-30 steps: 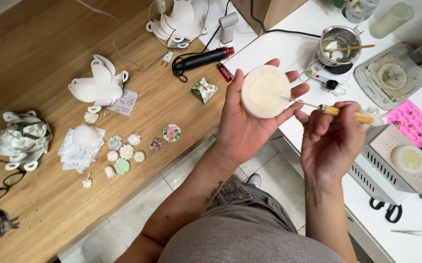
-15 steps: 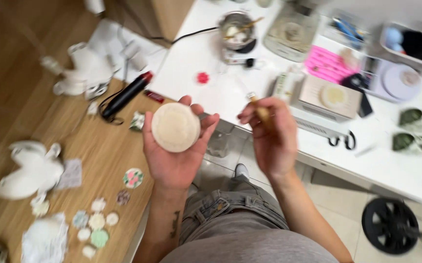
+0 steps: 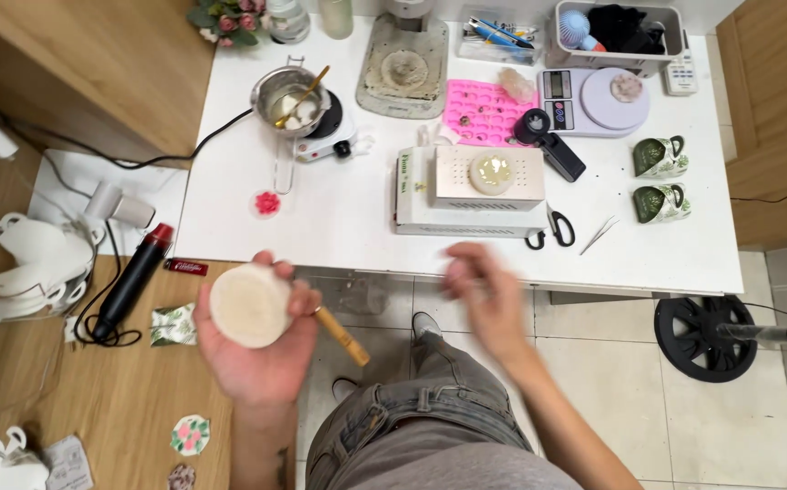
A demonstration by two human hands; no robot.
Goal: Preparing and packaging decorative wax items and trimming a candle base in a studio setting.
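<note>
My left hand (image 3: 262, 363) is palm up over the gap between the two tables and holds a round cream-coloured disc (image 3: 248, 305). A thin tool with a yellow wooden handle (image 3: 342, 337) sticks out to the right from under its fingers. My right hand (image 3: 482, 292) is blurred in motion just below the white table's front edge, and I see nothing in it. It is near a white box-shaped appliance (image 3: 484, 192) with a pale round piece (image 3: 491, 173) on top.
The white table (image 3: 357, 231) holds a small pot on a hotplate (image 3: 295, 94), a pink mould (image 3: 482, 111), a scale (image 3: 595, 98), scissors (image 3: 552, 229), tweezers (image 3: 600, 233) and two green-patterned cups (image 3: 661, 179). A black heat gun (image 3: 130, 277) lies on the wooden table. A black wheel (image 3: 698, 338) stands on the floor.
The yellow-handled tool has passed from my right hand to my left. My right hand has drawn away to the right of the disc. The camera has swung right, over the white table.
</note>
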